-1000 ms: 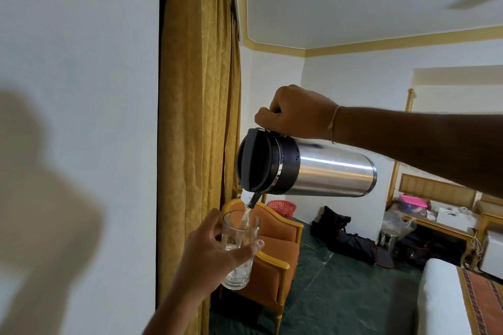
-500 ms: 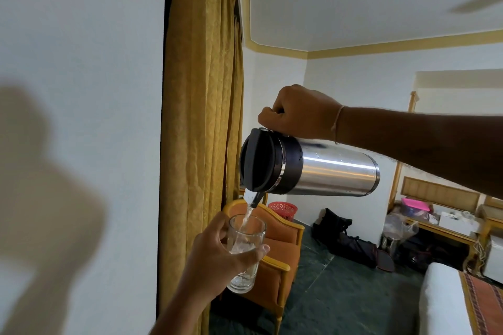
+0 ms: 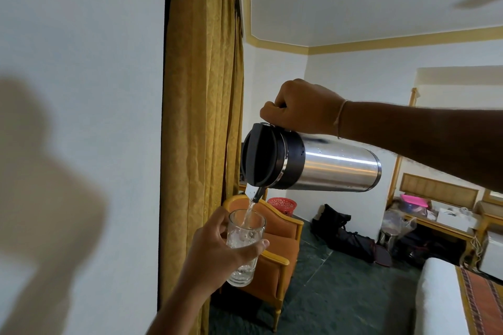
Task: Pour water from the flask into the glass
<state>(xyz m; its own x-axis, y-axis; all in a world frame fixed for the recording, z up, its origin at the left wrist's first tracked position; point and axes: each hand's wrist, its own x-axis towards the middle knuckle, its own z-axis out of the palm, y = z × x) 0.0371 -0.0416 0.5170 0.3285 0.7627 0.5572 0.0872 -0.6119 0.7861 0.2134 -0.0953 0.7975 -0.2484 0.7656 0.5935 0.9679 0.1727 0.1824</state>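
Observation:
A steel flask (image 3: 337, 168) with a black lid lies almost level in the air, spout end to the left. My right hand (image 3: 302, 107) grips its handle from above. A thin stream of water runs from the spout into a clear glass (image 3: 246, 231) below it. My left hand (image 3: 217, 253) is wrapped around the glass, which stands upright and holds water up to about my fingers.
A white wall and a gold curtain (image 3: 201, 117) stand close on the left. An orange armchair (image 3: 280, 247) sits just behind the glass. A black bag (image 3: 343, 234) lies on the green floor, and a white bed (image 3: 441, 296) fills the lower right corner.
Water keeps running and the level in the glass has risen. Flask and glass have drifted slightly to the right in the view.

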